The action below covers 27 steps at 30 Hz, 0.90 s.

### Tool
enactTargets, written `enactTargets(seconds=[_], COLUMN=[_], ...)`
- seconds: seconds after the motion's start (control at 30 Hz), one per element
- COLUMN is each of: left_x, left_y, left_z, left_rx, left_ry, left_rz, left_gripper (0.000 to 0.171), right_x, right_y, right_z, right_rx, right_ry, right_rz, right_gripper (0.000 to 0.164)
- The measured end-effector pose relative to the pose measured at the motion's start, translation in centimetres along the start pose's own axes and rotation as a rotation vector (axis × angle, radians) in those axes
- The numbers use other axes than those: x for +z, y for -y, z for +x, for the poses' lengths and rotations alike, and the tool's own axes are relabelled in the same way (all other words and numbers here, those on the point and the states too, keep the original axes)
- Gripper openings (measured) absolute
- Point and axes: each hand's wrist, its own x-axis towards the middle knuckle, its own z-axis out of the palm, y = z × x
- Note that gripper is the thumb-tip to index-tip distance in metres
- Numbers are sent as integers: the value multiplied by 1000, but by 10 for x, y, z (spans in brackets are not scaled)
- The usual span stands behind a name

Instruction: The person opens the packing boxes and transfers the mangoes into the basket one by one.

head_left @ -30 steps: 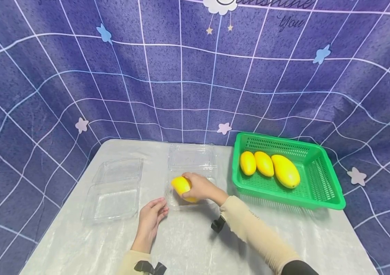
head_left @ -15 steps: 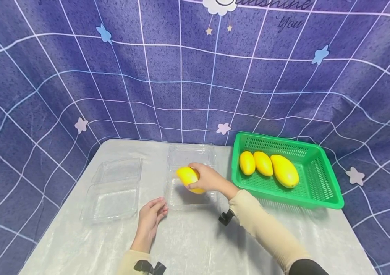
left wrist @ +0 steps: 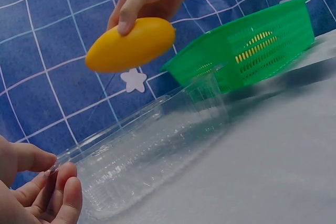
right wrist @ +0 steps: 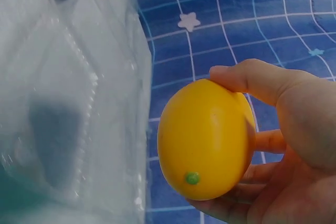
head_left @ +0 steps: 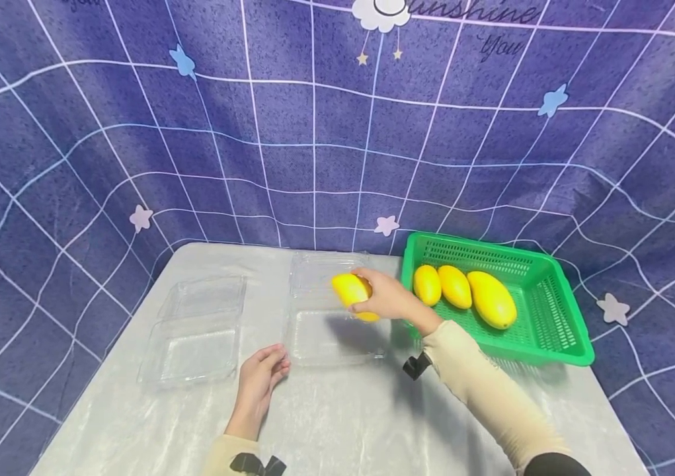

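My right hand (head_left: 387,295) grips a yellow mango (head_left: 349,289) in the air above the open clear plastic clamshell container (head_left: 337,337) at the middle of the table. In the right wrist view the mango (right wrist: 205,140) shows a small green stem spot, with thumb and fingers curled round it. My left hand (head_left: 262,377) pinches the near left corner of that container. The left wrist view has the thumb and fingers (left wrist: 67,174) at the container's rim (left wrist: 152,145), and the lifted mango (left wrist: 131,45) well above it.
A green perforated basket (head_left: 551,311) stands at the right with three mangoes, the largest (head_left: 492,299) on the right. A second open clear container (head_left: 200,350) lies on the left of the white-covered table (head_left: 325,423). A blue grid-patterned curtain (head_left: 277,152) hangs behind.
My right hand has lifted the mango out of the middle container and carried it up and to the right. The left hand has stayed at the container's corner.
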Motion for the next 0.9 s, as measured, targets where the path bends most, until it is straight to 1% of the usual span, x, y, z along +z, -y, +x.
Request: enactTargets(seconds=[0.17,0.37,0.57,0.8,0.9], left_x=[-1,-1,-1,-1,-2], left_y=[1,2,1,1,2], left_z=[3,4,3,2,2], left_rx=[-1,-1,-9,0,9], left_ry=[4,4,16,16,15], left_rz=[-7,16,2,4,5], left_gripper=[39,38,41,40,40], right_x=[-20,-39,-55,-67,-71], right_y=[-7,-18,-30,-48,-55], right_z=[0,-5,-13,-26,-32], right_rx=[-22,23,76,116,132], right_ry=[-49,-80,-80,-94,-99], right_rz=[-35,-59,-64,-110,-110], right_gripper=[76,76,79,77,76])
